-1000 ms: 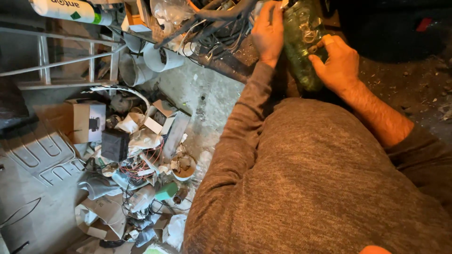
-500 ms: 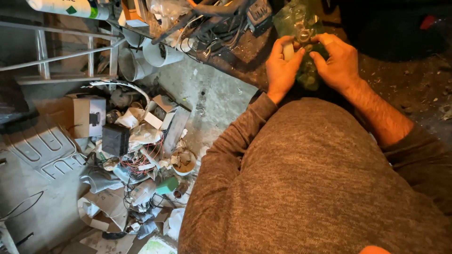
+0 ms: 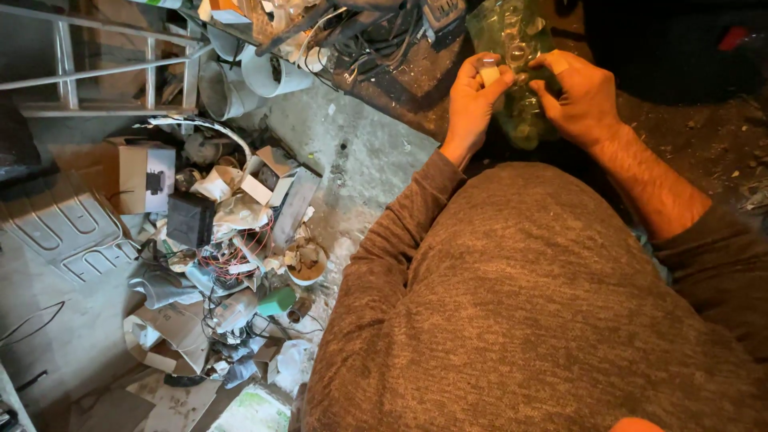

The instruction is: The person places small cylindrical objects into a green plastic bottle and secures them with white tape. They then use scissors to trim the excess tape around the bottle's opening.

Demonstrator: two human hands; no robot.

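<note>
My left hand (image 3: 470,104) pinches a small white cylindrical piece (image 3: 489,73) between thumb and fingers, held against a clear green plastic bag (image 3: 518,120). My right hand (image 3: 582,98) grips the same bag from the right side, fingers curled over its top. Both hands are close together above a dark, dirty workbench surface (image 3: 688,136), in front of my brown sweater. What the bag contains is unclear; small round shapes show through it.
A tangle of black cables and parts (image 3: 360,32) lies at the bench's far edge. On the concrete floor to the left sits a heap of cardboard boxes, wires and scraps (image 3: 224,248), white pipe fittings (image 3: 256,76), and a metal ladder frame (image 3: 104,68).
My left hand came down from the top of the bag to its side and now pinches a small white piece. The bag sits lower between both hands.
</note>
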